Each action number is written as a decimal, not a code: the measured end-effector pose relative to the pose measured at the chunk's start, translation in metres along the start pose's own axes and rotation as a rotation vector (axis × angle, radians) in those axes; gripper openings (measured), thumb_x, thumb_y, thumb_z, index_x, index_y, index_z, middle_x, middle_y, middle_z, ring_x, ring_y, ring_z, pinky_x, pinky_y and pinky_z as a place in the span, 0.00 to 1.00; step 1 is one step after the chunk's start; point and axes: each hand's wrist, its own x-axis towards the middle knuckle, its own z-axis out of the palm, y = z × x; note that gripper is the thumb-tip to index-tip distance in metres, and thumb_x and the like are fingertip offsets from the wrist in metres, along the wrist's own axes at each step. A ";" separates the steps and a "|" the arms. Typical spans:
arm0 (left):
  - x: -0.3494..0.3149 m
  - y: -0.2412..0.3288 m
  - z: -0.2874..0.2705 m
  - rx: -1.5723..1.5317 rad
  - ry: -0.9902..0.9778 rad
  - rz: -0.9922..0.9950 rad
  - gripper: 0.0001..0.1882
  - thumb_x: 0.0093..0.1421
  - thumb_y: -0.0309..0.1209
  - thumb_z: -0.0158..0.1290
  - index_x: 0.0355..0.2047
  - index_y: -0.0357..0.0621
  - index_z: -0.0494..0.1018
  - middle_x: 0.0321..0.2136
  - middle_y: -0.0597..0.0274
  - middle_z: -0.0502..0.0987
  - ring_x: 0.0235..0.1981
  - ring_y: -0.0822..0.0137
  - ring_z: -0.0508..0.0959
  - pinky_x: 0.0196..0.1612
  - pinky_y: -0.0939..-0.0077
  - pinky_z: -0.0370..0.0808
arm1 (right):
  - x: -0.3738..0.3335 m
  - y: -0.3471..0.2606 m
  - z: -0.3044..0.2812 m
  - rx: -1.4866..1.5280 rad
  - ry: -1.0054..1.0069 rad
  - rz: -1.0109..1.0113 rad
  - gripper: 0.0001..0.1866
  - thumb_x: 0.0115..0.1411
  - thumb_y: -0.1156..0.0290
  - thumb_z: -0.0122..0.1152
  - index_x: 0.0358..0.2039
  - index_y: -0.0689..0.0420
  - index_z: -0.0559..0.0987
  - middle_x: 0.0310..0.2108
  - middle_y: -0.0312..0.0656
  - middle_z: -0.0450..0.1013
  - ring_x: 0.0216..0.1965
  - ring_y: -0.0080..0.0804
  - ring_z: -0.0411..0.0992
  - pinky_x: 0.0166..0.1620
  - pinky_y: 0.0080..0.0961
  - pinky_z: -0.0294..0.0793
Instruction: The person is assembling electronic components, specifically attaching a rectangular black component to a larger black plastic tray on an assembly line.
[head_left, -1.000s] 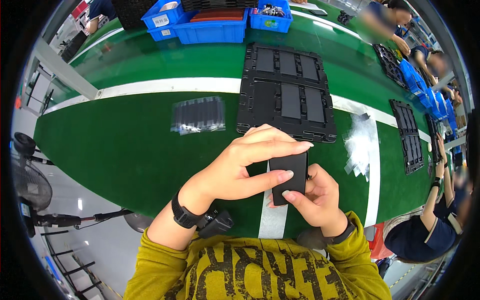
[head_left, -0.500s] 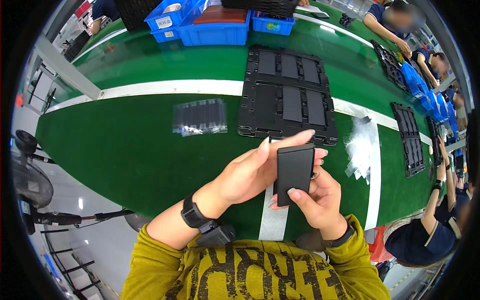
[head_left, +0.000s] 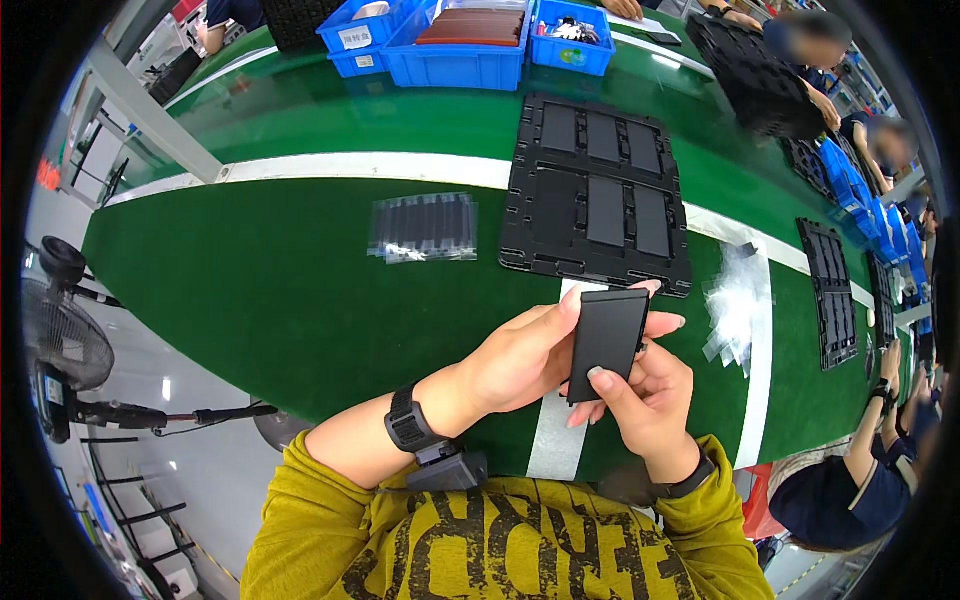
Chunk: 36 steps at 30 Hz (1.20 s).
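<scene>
I hold a flat black rectangular slab [head_left: 606, 343] upright over the near edge of the green table [head_left: 280, 290]. My left hand [head_left: 525, 355], with a black watch on its wrist, cups the slab from the left and behind. My right hand [head_left: 645, 400] grips its lower right, thumb on the front face. Beyond my hands lies a black moulded tray [head_left: 597, 215] with several dark slabs in its pockets, and a second tray [head_left: 605, 135] behind it.
A row of small clear bags [head_left: 423, 228] lies to the left of the trays, and loose clear film [head_left: 735, 305] to the right. Blue bins [head_left: 460, 40] stand at the far edge. More black trays [head_left: 830, 290] and other people sit along the right side. A fan [head_left: 60, 345] stands at the left.
The slab has been lifted and turned from under my left palm to upright, its face now toward me. My left hand has opened out behind it.
</scene>
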 end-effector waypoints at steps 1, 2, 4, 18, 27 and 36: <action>-0.001 0.001 0.000 0.004 -0.012 -0.005 0.41 0.60 0.59 0.31 0.62 0.40 0.45 0.57 0.41 0.59 0.53 0.53 0.67 0.52 0.63 0.67 | 0.000 0.000 0.000 -0.058 0.003 -0.012 0.07 0.56 0.81 0.54 0.35 0.70 0.70 0.25 0.45 0.75 0.21 0.28 0.76 0.20 0.16 0.72; -0.001 0.003 -0.001 0.002 -0.013 -0.006 0.41 0.60 0.59 0.31 0.62 0.40 0.45 0.57 0.41 0.59 0.53 0.53 0.67 0.52 0.63 0.67 | 0.000 0.001 0.000 -0.059 0.005 -0.011 0.07 0.56 0.81 0.54 0.35 0.70 0.70 0.25 0.45 0.75 0.21 0.28 0.76 0.20 0.16 0.72; -0.002 0.005 -0.002 0.045 -0.056 -0.027 0.42 0.60 0.60 0.31 0.62 0.38 0.45 0.56 0.39 0.58 0.52 0.52 0.68 0.50 0.63 0.69 | -0.001 0.005 -0.002 -0.128 -0.010 -0.085 0.08 0.55 0.82 0.56 0.35 0.70 0.71 0.24 0.44 0.75 0.20 0.27 0.75 0.19 0.16 0.70; -0.015 0.028 -0.012 1.196 0.192 0.369 0.18 0.44 0.20 0.61 0.38 0.40 0.75 0.33 0.58 0.77 0.35 0.67 0.75 0.43 0.75 0.67 | 0.005 0.014 -0.008 -0.207 0.027 -0.199 0.08 0.55 0.82 0.55 0.35 0.68 0.69 0.24 0.42 0.74 0.23 0.23 0.75 0.23 0.13 0.69; -0.015 0.019 0.008 1.065 0.456 0.228 0.03 0.48 0.22 0.59 0.25 0.39 0.78 0.20 0.66 0.77 0.23 0.76 0.67 0.32 0.80 0.64 | 0.014 0.008 -0.012 -0.224 0.244 -0.492 0.17 0.54 0.82 0.56 0.45 0.66 0.67 0.36 0.46 0.74 0.37 0.26 0.73 0.41 0.20 0.71; -0.014 0.009 0.000 1.048 0.333 0.325 0.03 0.49 0.21 0.58 0.26 0.39 0.78 0.21 0.64 0.77 0.22 0.75 0.66 0.33 0.79 0.64 | 0.012 0.007 -0.012 -0.545 0.334 -0.659 0.14 0.52 0.85 0.56 0.41 0.66 0.76 0.31 0.46 0.74 0.29 0.24 0.70 0.33 0.17 0.69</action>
